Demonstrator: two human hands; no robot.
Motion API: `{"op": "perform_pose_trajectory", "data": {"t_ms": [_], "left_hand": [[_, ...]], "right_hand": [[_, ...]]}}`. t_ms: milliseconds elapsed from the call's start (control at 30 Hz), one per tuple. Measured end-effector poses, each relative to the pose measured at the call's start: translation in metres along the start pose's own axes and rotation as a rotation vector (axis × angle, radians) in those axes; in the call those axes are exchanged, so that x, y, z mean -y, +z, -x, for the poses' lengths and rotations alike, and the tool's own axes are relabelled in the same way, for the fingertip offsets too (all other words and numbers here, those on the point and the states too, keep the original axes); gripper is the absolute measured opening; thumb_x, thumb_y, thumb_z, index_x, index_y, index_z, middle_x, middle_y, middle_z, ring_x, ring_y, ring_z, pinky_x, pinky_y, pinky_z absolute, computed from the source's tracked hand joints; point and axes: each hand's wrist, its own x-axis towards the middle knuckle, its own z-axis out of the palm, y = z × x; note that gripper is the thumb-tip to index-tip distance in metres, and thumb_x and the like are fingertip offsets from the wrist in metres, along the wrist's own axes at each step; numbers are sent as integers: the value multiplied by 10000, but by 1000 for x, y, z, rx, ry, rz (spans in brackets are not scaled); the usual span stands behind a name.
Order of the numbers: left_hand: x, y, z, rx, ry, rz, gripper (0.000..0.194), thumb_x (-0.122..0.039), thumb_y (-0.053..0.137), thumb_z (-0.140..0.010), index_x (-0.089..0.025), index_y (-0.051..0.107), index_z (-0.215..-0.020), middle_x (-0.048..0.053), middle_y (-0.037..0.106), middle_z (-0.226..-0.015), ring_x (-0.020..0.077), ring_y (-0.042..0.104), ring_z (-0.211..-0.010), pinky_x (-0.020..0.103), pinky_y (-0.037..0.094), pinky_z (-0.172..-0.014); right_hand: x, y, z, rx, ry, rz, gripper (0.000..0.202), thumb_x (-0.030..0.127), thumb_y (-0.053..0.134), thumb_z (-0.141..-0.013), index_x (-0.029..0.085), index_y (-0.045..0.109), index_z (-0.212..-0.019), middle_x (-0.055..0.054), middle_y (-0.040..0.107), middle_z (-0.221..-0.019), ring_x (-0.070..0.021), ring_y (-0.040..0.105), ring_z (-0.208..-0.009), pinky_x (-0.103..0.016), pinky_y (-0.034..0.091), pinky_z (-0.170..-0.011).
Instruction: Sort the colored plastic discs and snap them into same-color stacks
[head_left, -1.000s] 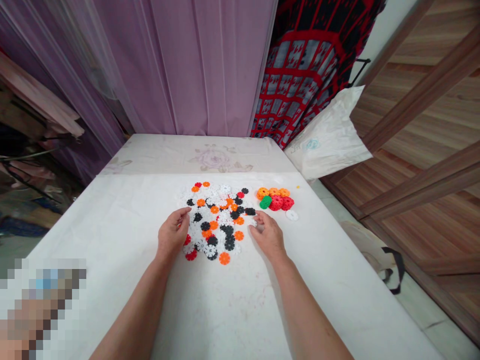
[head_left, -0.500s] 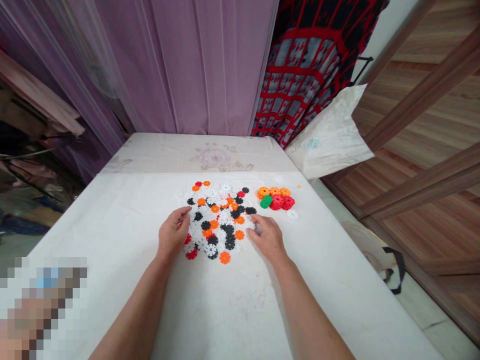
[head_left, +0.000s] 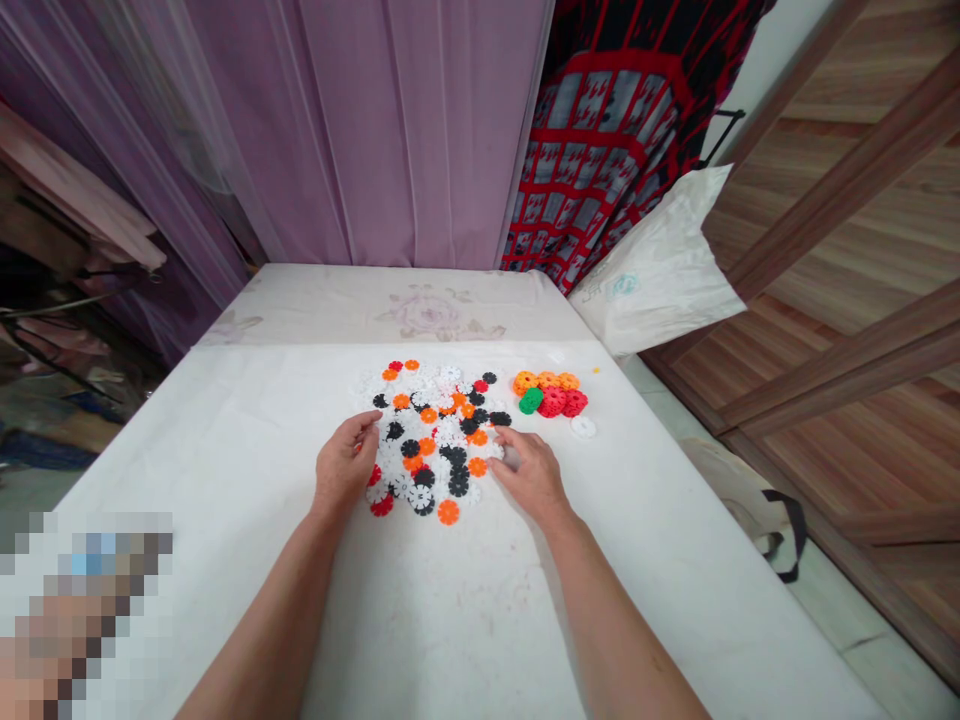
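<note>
A: Here's the disc pile (head_left: 450,430), white, black, orange and red, spread across the worktop (head_left: 442,620)! Where's the left hand (head_left: 349,465)?

B: Right at the pile's left edge, fingers curled; whether they grip anything, I can't tell!

A: And the right hand (head_left: 534,470)?

B: At the pile's right edge, thumb and fingers by a white disc (head_left: 495,451), and I can't tell if it's pinched!

A: What else?

B: Right of the pile, orange stacks (head_left: 547,381), red stacks (head_left: 553,402) and a green stack (head_left: 531,401)!
</note>
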Motion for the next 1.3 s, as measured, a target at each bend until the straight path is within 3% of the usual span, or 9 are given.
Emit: {"op": "perform_pose_trajectory", "data": {"t_ms": [200,400,567,700,867,1133,1300], "left_hand": [[-5,-3,1,9,4,-44,421,-435,489,-848,-245,733,-1134,39,746,-904,193,695,-814,320,556,-801],[-6,-3,1,-5,12,-46,409,-430,494,-845,-248,738,-1117,42,746,-914,195,697,-825,318,554,-801],[-5,-3,1,7,-10,-34,423,-447,494,-845,-247,734,-1131,46,754,-942,208,700,-862,334,550,-835],[-4,-2,0,11,-9,-31,418,-445,499,-846,-251,732,-1134,46,758,-959,207,699,-866,331,549,-839],[-4,-1,1,-5,-8,-27,416,-444,504,-843,-244,733,-1127,48,757,-949,204,702,-857,329,551,-830],[-3,-2,0,12,1,-24,414,-433,491,-851,-239,726,-1131,55,759,-967,206,705,-856,327,556,-814],[-3,-1,0,2,8,-37,390,-419,504,-848,-253,730,-1120,48,764,-991,207,709,-879,325,555,-835]], "right_hand": [[2,-2,-2,3,22,4,424,218,686,-753,273,700,-1173,-18,769,-1036,-240,683,-993,-434,523,-954],[13,-8,10,-99,-78,-57,312,239,620,-810,241,695,-1113,-52,765,-1003,-221,693,-937,-388,550,-913],[31,-10,25,116,-137,-80,266,186,628,-779,271,685,-1024,8,750,-858,-157,672,-733,-288,557,-764],[39,-14,27,245,-191,-22,341,202,683,-739,267,666,-1073,-10,761,-971,-188,687,-858,-315,552,-825],[41,-14,25,264,-243,25,306,194,672,-755,251,665,-1055,-33,756,-976,-215,684,-926,-327,540,-840],[34,-23,24,317,-106,-71,497,183,655,-703,281,610,-1188,32,738,-919,-145,654,-738,-289,547,-775],[10,-31,16,149,19,-157,583,223,630,-710,266,548,-1285,7,731,-945,-138,637,-704,-282,558,-712]]}}
